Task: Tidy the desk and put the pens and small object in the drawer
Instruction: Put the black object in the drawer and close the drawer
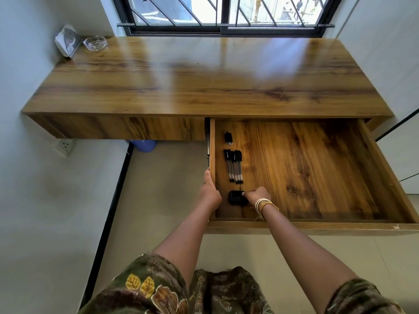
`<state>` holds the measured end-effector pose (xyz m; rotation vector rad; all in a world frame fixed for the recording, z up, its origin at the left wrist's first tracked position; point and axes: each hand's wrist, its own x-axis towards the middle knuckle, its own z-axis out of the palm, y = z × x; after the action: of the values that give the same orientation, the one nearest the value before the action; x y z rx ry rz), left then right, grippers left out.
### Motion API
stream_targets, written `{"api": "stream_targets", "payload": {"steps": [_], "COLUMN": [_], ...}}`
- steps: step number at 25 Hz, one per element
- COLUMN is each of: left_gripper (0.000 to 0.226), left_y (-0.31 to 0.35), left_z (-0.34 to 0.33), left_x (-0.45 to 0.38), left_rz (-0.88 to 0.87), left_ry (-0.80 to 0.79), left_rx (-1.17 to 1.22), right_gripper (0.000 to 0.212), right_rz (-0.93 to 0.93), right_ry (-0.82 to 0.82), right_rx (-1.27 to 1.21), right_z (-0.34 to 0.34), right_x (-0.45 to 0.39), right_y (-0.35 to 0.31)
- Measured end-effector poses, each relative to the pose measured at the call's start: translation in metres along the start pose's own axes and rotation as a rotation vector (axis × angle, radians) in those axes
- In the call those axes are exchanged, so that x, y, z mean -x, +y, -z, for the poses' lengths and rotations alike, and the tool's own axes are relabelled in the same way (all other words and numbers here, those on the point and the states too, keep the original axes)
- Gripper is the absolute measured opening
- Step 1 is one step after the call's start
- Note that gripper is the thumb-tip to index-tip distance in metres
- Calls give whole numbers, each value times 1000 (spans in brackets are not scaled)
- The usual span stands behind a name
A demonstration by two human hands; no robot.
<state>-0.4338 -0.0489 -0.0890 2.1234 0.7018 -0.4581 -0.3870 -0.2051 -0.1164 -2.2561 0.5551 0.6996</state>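
Nearest along the drawer's (385,175) left wall, the right hand (257,196) pinches the small black object (235,197) lying on the drawer floor just to its left, while the left hand (209,191) grips that wall's rim. Beyond the object, the pens (233,165) lie bundled, long axes running front to back with caps toward the desk (204,75). A small dark item (228,137) lies farthest in.

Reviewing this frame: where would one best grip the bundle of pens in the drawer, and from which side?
Probably pinch the pens across their clear barrels mid-length, from above. They lie flat, side by side on the drawer floor, caps toward the desk, so only their tops and outer sides are exposed.
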Motion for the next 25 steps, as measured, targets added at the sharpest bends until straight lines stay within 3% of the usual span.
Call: {"api": "stream_targets", "payload": {"steps": [6,9,18,22,25], "left_gripper": [86,85,84,54,31], "left_y": [3,4,-8,-32,-33], "left_z": [3,3,-2,-19,-25], "left_x": [5,6,30,60,75], "left_rz": [31,46,105,38,69], "left_ry": [-31,-26,-41,91,252], "left_rx": [-44,-46,-28,-10,70], "right_gripper": [28,18,46,61,55], "right_rz": [87,188,414,549,664], "right_ry": [-34,68,302,349,333], "right_rx": [267,443,614,726,683], "right_z": [10,8,1,0,9], "right_x": [26,43,74,89,98], "right_y": [13,24,41,53,62]}}
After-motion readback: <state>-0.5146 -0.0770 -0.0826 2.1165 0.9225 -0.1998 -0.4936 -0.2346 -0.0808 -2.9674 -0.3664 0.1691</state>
